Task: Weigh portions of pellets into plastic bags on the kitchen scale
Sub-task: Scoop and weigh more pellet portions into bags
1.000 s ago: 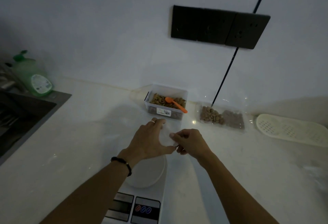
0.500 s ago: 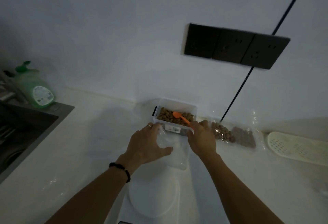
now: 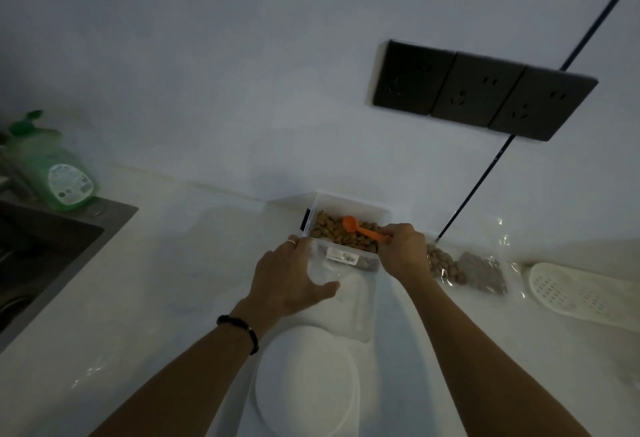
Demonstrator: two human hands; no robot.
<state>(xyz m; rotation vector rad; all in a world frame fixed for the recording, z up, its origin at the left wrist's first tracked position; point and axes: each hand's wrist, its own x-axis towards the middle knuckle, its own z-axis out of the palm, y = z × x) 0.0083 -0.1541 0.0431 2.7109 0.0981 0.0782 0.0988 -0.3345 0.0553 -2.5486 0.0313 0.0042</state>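
The room is dim, and a white counter point(image 3: 166, 298) runs along a pale wall that carries a row of dark sockets point(image 3: 481, 90). At the far left a green bottle of dish soap point(image 3: 52, 173) stands beside a dark sink point(image 3: 41, 246). At the right lies a white perforated tray point(image 3: 585, 293).

Against the wall stands a clear plastic box point(image 3: 349, 225) full of brown pellets point(image 3: 332, 230), and an orange scoop point(image 3: 363, 228) lies on them. The right hand point(image 3: 403, 249) reaches to the handle of this scoop, and its fingers are curled on the handle end. The left hand point(image 3: 291, 277) grips the left edge of an empty clear plastic bag point(image 3: 349, 298), with the thumb across the front of it. The bag hangs just in front of the box and its lower end reaches the far edge of the kitchen scale point(image 3: 308, 381), whose round white platform is near the person.

To the right of the box, two filled bags point(image 3: 467, 272) lie on the counter, so I think some portions are done already.

The step in hand seems to be the start of scooping for a new portion. Next, I think, the scoop must be lifted full and level, and the left hand must keep the mouth of the bag open; a thin soft bag can close easily and pellets would spill.
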